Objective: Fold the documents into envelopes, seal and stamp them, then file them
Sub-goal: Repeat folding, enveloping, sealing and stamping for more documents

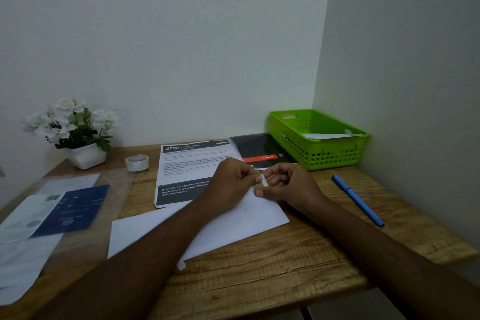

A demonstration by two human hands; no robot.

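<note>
Near the middle of the frame, both hands meet over the upper right corner of a plain white paper envelope (220, 229), which lies flat and slanted on the wooden surface (285, 267). Between them sits a small green-and-white stamp (261, 184). The left hand (233, 184) has its fingers curled in to pinch the stamp's upper edge, and the right hand (293, 187) pinches its lower edge between thumb and fingers. Holding it from two sides like this likely serves to peel or square it before it goes down; whether it already touches the paper cannot be told.

The envelope looks closed, so this reads as the stamping step, with filing left to do. The bright green perforated plastic basket (324, 156) at the right, against the wall corner, already holds a white envelope (330, 135) and seems the filing place, within easy reach of the right hand.

A blue pen (358, 200) lies right of the hands. A white tape roll (137, 162) stands left of a printed sheet (194, 164), handy for sealing.
</note>
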